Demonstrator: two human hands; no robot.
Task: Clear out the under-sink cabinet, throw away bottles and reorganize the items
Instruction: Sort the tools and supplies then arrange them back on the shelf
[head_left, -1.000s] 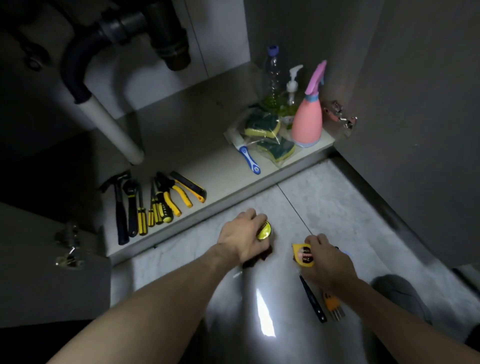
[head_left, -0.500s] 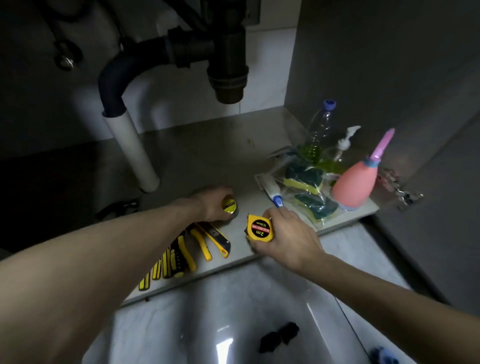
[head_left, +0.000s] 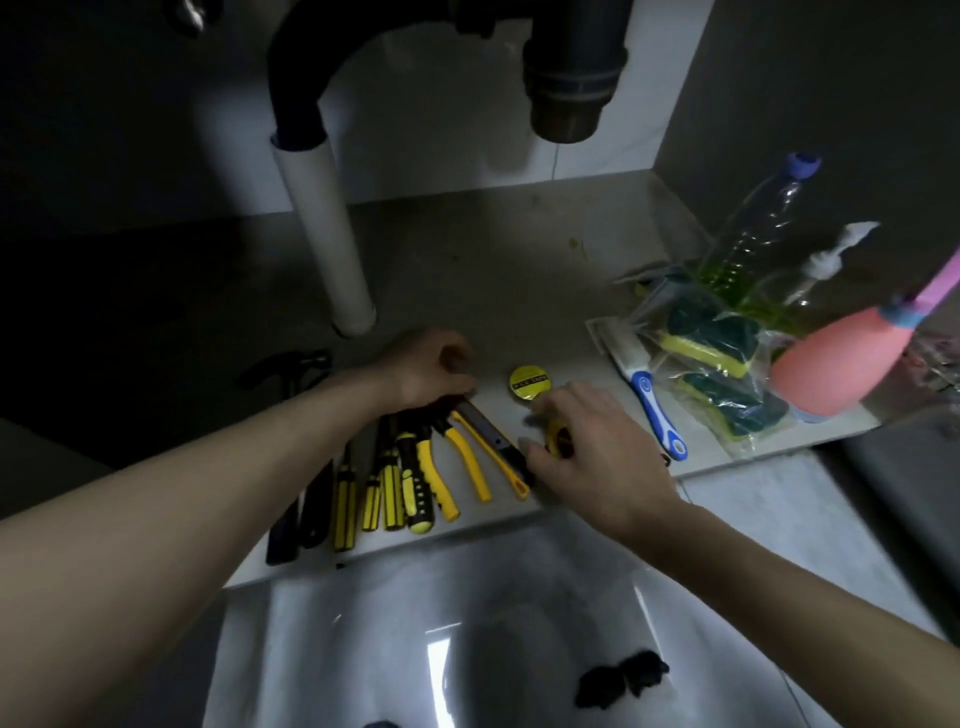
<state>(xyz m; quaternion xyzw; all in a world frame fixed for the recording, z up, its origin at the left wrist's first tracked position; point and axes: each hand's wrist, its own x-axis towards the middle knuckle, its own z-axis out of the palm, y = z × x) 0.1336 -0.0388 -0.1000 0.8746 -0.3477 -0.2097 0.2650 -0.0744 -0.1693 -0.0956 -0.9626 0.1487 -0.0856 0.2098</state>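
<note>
On the cabinet floor (head_left: 493, 270) lies a round yellow tape roll (head_left: 529, 383), free of both hands. My left hand (head_left: 431, 369) hovers just left of it, over the heads of a row of yellow-and-black tools (head_left: 415, 478), fingers loosely curled and holding nothing. My right hand (head_left: 587, 452) grips a yellow tape measure (head_left: 558, 439), mostly hidden under the fingers, low over the floor beside a yellow utility knife (head_left: 493, 441). At the right stand a clear bottle with green liquid (head_left: 753, 234), a pump bottle (head_left: 826, 265) and a pink spray bottle (head_left: 836, 364).
Bagged sponges (head_left: 711, 338) and a blue-white brush (head_left: 652, 405) lie right of my hands. A white drain pipe (head_left: 332, 249) and a grey sink trap (head_left: 569, 78) hang above the cabinet floor. A hammer (head_left: 291, 364) lies at the far left. Small black pieces (head_left: 621, 680) sit on the tiled floor in front.
Both hands came from the tiled floor into the cabinet. My left hand let go of the yellow tape roll, which now lies on the cabinet floor. My right hand lowered the tape measure.
</note>
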